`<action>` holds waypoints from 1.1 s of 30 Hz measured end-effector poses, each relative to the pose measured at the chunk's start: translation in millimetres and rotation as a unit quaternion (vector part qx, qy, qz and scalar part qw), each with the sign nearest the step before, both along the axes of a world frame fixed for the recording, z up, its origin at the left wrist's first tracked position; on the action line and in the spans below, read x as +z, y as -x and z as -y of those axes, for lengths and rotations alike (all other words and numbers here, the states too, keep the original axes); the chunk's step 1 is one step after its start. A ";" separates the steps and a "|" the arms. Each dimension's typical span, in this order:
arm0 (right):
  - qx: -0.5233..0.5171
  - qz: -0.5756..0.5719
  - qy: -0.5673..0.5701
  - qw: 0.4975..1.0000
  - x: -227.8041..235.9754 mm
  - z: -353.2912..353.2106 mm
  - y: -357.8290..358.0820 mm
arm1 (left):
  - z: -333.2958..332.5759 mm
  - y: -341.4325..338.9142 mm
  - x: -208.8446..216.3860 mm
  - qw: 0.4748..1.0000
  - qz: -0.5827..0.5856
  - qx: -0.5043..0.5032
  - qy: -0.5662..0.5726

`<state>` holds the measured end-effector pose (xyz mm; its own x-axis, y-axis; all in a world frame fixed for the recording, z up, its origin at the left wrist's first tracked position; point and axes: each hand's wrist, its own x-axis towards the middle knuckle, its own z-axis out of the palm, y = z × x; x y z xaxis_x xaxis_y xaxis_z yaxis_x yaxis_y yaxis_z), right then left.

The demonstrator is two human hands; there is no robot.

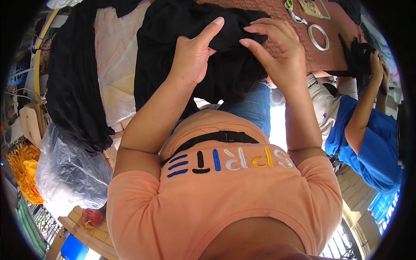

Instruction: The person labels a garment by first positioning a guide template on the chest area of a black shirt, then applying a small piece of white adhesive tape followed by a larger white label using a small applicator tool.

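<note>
A black cloth (pixel 173 26) lies bunched over the near edge of the table and hangs down toward my lap. My left hand (pixel 193 58) is at this cloth, thumb raised and stretched out; its other fingers are mostly hidden in the fabric and appear to hold it from beneath. To its right, my right hand (pixel 284 54) hovers at the cloth's right side. Its thumb and fingertips are apart, with black fabric showing in the gap, and I see nothing gripped between them.
A brown textured mat (pixel 320 60) covers the table; a white tape roll (pixel 318 37) and a clear tray (pixel 315 8) lie on it. More black fabric (pixel 71 78) and plastic sheeting (pixel 119 65) are at left. At right, a person in a blue shirt (pixel 372 147) handles dark cloth.
</note>
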<state>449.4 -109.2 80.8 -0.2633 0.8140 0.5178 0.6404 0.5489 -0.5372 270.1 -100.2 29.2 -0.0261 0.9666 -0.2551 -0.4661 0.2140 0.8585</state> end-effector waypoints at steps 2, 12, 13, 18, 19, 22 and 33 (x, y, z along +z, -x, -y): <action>-0.011 0.034 -0.036 0.999 -7.3 -1.6 5.4 | 2.3 -4.7 11.1 0.999 -0.020 0.026 0.003; 0.129 -0.276 0.212 0.928 -9.5 -0.6 -8.6 | 3.0 6.4 21.9 0.997 -0.077 0.030 0.000; 0.156 -0.309 0.270 0.898 0.2 1.1 -15.0 | 2.8 5.9 21.9 0.997 -0.068 0.032 -0.015; 0.055 -0.154 0.085 0.983 17.5 -0.1 -47.4 | -1.6 13.3 15.6 0.992 -0.097 0.051 -0.064; 0.007 -0.114 0.045 0.992 20.1 -0.1 -64.0 | -2.8 12.8 19.1 0.992 -0.103 0.056 -0.054; -0.121 -0.082 -0.062 0.987 30.6 -3.5 -96.4 | -3.1 14.7 21.5 0.992 -0.097 0.063 -0.049; -0.283 -0.287 -0.177 0.898 26.6 -25.0 -161.4 | 1.9 14.3 11.0 0.996 -0.086 -0.018 -0.009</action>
